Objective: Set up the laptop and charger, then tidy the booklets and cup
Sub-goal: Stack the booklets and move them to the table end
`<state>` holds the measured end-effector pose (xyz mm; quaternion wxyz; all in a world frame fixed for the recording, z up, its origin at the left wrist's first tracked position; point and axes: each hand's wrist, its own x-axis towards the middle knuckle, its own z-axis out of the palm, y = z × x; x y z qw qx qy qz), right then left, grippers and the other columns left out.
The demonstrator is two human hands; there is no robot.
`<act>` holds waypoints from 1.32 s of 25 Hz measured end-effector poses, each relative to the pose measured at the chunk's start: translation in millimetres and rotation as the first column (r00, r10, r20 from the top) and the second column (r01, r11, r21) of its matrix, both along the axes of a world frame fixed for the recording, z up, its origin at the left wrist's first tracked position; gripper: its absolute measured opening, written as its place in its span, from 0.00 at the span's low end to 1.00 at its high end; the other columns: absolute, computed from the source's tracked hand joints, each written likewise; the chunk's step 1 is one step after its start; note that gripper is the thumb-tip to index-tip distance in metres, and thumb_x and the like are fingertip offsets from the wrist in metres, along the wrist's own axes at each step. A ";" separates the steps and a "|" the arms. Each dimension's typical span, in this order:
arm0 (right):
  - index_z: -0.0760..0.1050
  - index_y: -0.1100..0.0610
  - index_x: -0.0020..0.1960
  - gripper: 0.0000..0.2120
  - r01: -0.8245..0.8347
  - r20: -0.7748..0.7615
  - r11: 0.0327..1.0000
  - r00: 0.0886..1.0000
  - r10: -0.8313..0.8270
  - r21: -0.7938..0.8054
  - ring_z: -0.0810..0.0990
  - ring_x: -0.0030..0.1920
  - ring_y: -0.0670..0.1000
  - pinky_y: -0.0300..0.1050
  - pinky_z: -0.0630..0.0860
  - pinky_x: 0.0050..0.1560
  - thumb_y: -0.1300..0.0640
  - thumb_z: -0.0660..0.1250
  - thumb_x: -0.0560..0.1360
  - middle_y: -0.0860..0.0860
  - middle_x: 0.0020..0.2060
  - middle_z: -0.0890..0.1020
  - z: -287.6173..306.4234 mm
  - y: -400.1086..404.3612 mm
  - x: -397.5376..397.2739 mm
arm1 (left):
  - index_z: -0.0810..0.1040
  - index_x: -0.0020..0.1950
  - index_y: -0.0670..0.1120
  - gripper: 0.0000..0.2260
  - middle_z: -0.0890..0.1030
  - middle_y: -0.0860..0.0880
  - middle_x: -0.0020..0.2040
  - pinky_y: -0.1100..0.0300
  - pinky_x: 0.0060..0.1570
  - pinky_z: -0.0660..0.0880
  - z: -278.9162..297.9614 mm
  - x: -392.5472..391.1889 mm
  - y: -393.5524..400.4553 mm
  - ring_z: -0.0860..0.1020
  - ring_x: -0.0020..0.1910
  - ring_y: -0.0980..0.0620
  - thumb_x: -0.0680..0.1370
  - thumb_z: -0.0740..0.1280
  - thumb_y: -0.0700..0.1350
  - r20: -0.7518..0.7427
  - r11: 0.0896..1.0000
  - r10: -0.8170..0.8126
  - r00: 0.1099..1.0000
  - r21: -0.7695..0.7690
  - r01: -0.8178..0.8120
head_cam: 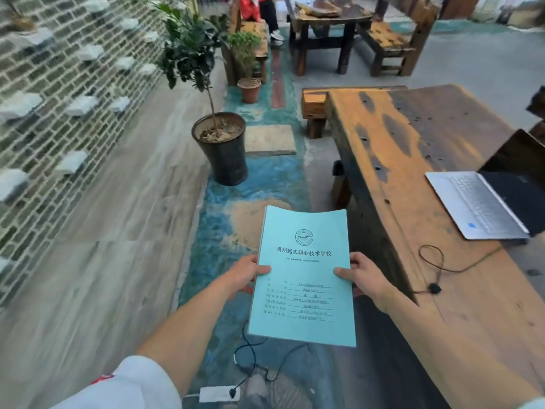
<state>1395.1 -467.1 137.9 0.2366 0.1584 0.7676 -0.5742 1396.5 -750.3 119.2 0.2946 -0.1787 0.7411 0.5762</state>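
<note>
Your white sleeve [129, 385] sat closest, at the lower left. Both of your hands held a pale blue booklet [303, 278] out in front of you, above the floor: your left hand [246, 271] pinched its left edge, thumb on the cover, and your right hand [364, 276] pinched its right edge the same way. Right of your right hand stood the wooden desk [413, 178], carrying an open laptop [483, 205] and a thin black cable [436, 270]. Below your hands, a power strip [216, 394] lay on the floor.
</note>
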 end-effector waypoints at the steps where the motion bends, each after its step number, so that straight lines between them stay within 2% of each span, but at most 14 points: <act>1: 0.69 0.59 0.60 0.14 -0.020 -0.002 1.000 1.000 0.020 0.015 0.85 0.45 0.51 0.41 0.81 0.35 0.59 0.69 0.77 0.53 0.52 0.84 2.0 -14.2 -6.0 | 0.76 0.59 0.47 0.08 0.85 0.49 0.52 0.46 0.55 0.80 -0.3 -2.2 -14.1 0.84 0.51 0.49 0.80 0.66 0.43 -0.002 1.000 0.026 1.000 0.006 -0.026; 10: 0.69 0.55 0.60 0.15 -0.121 -0.014 0.989 0.992 0.123 0.088 0.85 0.46 0.53 0.47 0.83 0.41 0.56 0.70 0.76 0.51 0.53 0.83 8.8 -97.8 -54.6 | 0.75 0.61 0.46 0.11 0.85 0.47 0.53 0.48 0.52 0.81 -1.6 -23.5 -94.3 0.84 0.52 0.48 0.80 0.66 0.43 -0.003 0.990 0.132 0.991 0.045 -0.132; 15: 0.69 0.55 0.60 0.15 -0.155 0.011 0.984 0.988 0.154 0.087 0.85 0.46 0.52 0.45 0.83 0.40 0.56 0.70 0.76 0.51 0.53 0.82 0.5 -110.4 -99.4 | 0.75 0.62 0.46 0.11 0.85 0.47 0.53 0.47 0.52 0.81 -7.9 -60.5 -107.7 0.84 0.52 0.47 0.79 0.66 0.43 0.010 0.989 0.145 0.989 0.022 -0.145; 23: 0.69 0.53 0.60 0.16 -0.208 0.023 0.974 0.978 0.207 0.089 0.85 0.47 0.53 0.52 0.84 0.46 0.55 0.71 0.76 0.50 0.53 0.83 -24.8 -99.9 -249.2 | 0.74 0.60 0.47 0.10 0.85 0.48 0.53 0.46 0.53 0.81 -15.6 -194.1 -98.7 0.83 0.52 0.48 0.79 0.67 0.43 0.024 0.987 0.158 0.987 -0.022 -0.157; 27: 0.69 0.53 0.59 0.16 -0.219 0.045 0.973 0.975 0.216 0.078 0.85 0.47 0.53 0.52 0.84 0.47 0.55 0.71 0.76 0.50 0.52 0.83 -29.9 -85.2 -324.4 | 0.73 0.60 0.48 0.10 0.84 0.48 0.53 0.53 0.43 0.80 -8.6 -264.7 -80.6 0.83 0.49 0.50 0.80 0.67 0.42 0.047 0.984 0.174 0.984 -0.036 -0.172; 33: 0.69 0.54 0.58 0.15 -0.185 0.045 0.979 0.982 0.182 0.081 0.85 0.47 0.54 0.53 0.83 0.49 0.56 0.71 0.76 0.50 0.51 0.83 -26.6 -64.4 -398.3 | 0.74 0.64 0.47 0.14 0.85 0.49 0.54 0.51 0.47 0.81 -7.4 -349.9 -61.2 0.83 0.51 0.50 0.79 0.68 0.43 0.052 0.988 0.148 0.988 -0.062 -0.145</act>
